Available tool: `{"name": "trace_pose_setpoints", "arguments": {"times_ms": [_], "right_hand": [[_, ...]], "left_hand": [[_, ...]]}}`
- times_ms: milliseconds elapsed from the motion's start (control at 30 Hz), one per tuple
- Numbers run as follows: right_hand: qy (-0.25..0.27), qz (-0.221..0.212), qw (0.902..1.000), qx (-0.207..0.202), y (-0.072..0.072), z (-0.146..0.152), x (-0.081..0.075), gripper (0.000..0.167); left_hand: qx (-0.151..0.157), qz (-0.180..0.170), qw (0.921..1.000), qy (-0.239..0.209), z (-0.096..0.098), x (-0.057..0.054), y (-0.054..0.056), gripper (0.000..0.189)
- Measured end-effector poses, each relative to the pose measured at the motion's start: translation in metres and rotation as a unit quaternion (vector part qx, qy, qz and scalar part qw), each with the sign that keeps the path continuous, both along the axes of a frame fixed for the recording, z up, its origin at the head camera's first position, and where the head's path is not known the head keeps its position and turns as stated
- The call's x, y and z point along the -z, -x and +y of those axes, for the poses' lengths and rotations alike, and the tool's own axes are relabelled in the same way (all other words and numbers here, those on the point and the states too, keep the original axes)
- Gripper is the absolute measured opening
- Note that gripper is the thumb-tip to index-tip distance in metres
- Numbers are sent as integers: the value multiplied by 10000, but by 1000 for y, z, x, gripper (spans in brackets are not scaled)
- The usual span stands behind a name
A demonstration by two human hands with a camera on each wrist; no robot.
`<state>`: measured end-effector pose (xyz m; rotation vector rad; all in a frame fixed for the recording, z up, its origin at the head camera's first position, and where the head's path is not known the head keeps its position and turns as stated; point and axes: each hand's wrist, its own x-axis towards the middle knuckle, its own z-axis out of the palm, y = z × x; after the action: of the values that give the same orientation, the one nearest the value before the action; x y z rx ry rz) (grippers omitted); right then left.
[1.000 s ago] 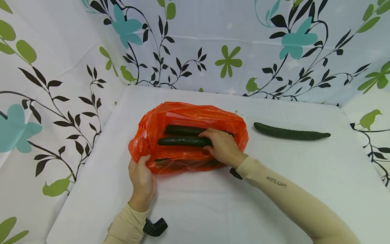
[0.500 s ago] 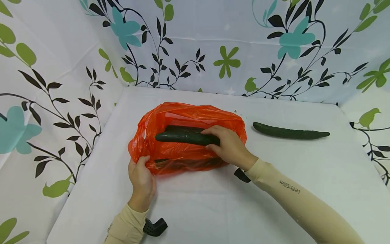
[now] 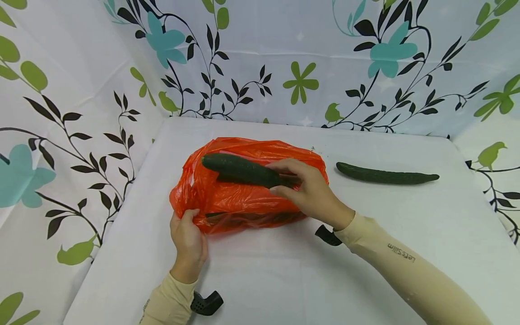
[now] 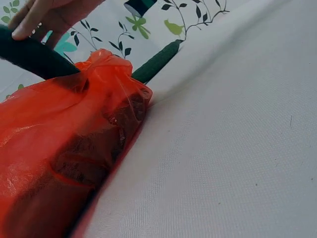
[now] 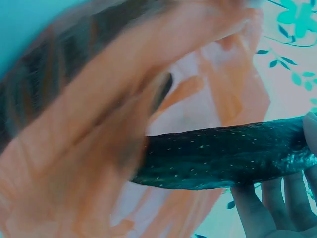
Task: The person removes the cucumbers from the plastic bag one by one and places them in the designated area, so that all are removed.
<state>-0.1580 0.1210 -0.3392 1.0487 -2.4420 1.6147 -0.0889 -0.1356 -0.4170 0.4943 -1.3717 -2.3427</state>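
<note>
In the head view a red plastic bag (image 3: 235, 203) lies on the table with its mouth facing up. My left hand (image 3: 188, 246) grips the bag's near left edge, thumb on top. A dark green cucumber (image 3: 239, 169) is held in my right hand (image 3: 314, 192), raised and tilted over the bag's mouth. The right wrist view has this cucumber (image 5: 213, 161) close up, with fingers curled round one end. Another dark cucumber shows partly beneath it in the bag. Through the near side of the bag shows one more cucumber (image 3: 252, 219).
A single cucumber (image 3: 386, 175) lies on the white table (image 3: 386, 212) to the right of the bag. A patterned curtain (image 3: 252, 54) hangs behind and to the left. Black wrist devices (image 3: 207, 303) sit by both wrists.
My right hand has lifted the cucumber from among the others in the bag, its left end rising and swinging away from me. The left hand stays on the bag's edge.
</note>
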Motion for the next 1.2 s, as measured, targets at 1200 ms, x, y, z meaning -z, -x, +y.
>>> {"name": "trace_pose_setpoints", "arguments": {"times_ms": [1200], "right_hand": [[2880,-1094,9498,543,-42,86,-63,51]], "left_hand": [[-184,122,9997,-76,-8,2,-1,31]]}}
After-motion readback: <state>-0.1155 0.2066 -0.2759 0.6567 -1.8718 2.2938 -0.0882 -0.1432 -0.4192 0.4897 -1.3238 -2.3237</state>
